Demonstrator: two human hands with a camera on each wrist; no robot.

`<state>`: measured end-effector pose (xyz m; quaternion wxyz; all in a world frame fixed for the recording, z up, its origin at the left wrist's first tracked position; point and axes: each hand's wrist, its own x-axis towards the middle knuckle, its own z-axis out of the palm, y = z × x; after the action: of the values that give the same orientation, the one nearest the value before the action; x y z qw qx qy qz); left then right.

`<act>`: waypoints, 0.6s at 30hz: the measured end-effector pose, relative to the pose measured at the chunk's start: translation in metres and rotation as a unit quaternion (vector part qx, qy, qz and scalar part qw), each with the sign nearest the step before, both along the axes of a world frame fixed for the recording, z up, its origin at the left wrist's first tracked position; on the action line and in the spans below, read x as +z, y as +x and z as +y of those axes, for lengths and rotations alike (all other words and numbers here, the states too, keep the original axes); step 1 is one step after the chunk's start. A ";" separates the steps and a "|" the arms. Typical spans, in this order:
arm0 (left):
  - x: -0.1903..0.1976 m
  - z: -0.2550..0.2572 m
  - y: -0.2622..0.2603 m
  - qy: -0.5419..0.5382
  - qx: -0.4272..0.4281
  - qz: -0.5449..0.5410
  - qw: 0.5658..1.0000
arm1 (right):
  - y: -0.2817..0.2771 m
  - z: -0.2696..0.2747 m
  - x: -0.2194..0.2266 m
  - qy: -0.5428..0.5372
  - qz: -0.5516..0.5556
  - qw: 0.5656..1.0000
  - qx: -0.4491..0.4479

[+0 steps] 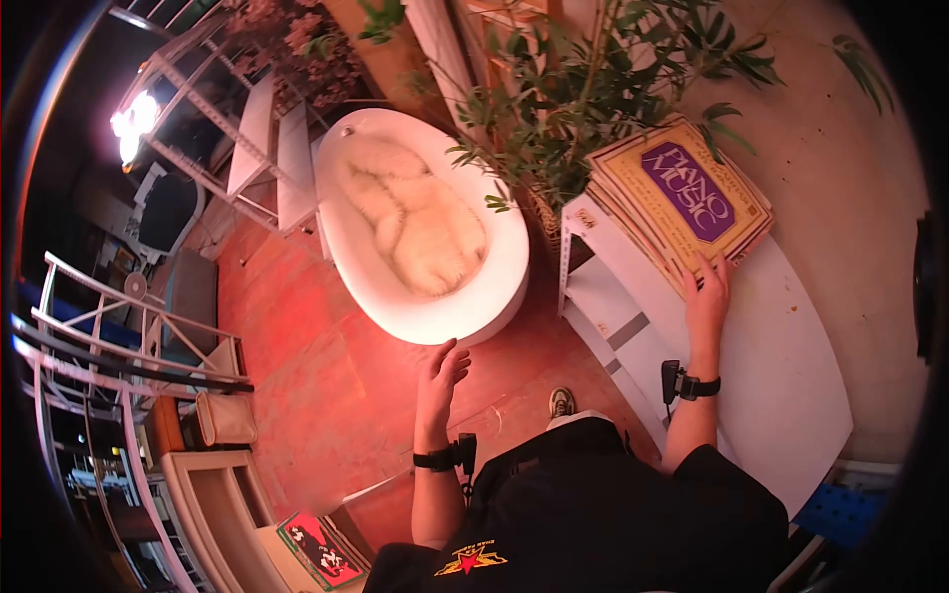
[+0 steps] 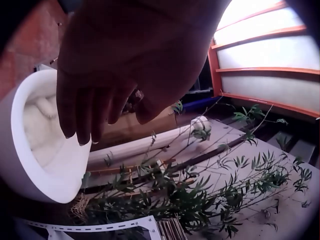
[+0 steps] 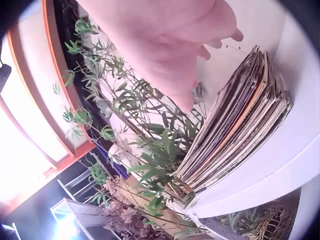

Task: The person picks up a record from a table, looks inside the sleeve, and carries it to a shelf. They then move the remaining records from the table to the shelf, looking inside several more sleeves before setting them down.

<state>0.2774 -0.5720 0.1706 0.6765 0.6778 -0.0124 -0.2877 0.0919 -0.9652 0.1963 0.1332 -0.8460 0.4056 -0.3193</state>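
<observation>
A stack of worn, flat record sleeves (image 1: 672,203) lies on the white shelf unit (image 1: 781,346); the top cover is yellow with a purple panel reading "Piano Music". In the head view, the fingertips of my right hand (image 1: 707,306) overlap the stack's near edge, fingers spread and fairly straight. The right wrist view has that hand (image 3: 175,45) beside the upper end of the stack (image 3: 235,120), with nothing gripped. My left hand (image 1: 441,383) hangs in the air with loosely bent fingers, near the front rim of a white bathtub (image 1: 504,282), holding nothing.
Cream furry material (image 1: 425,222) fills the tub. A leafy plant (image 1: 554,119) leans over the shelf's back corner and the sleeves. White metal frames (image 1: 89,326) stand at left. A wooden cabinet (image 1: 213,494) and a red-and-green cover (image 1: 321,550) are at lower left, on a red floor (image 1: 297,346).
</observation>
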 end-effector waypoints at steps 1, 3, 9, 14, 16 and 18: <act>0.003 -0.015 0.001 -0.004 -0.020 -0.005 1.000 | -0.001 -0.004 -0.002 0.027 -0.015 1.000 0.001; 0.008 -0.044 0.002 -0.009 -0.046 -0.009 0.999 | -0.001 -0.001 0.006 0.031 -0.009 0.999 0.004; 0.014 -0.112 -0.001 -0.007 -0.120 -0.014 0.993 | -0.003 0.011 0.021 0.041 0.052 0.997 0.030; 0.006 -0.134 0.000 -0.020 -0.175 -0.026 0.984 | -0.013 0.002 0.018 0.103 0.003 0.994 0.039; 0.009 -0.136 -0.003 -0.017 -0.169 -0.023 0.985 | -0.013 0.002 0.019 0.106 0.003 0.993 0.045; 0.010 -0.133 -0.004 -0.015 -0.160 -0.021 0.987 | -0.012 0.003 0.022 0.092 0.003 0.995 0.032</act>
<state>0.2737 -0.7055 0.1802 0.6315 0.6627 -0.1392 -0.3778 0.0796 -0.9619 0.2182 0.2196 -0.8435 0.4069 -0.2734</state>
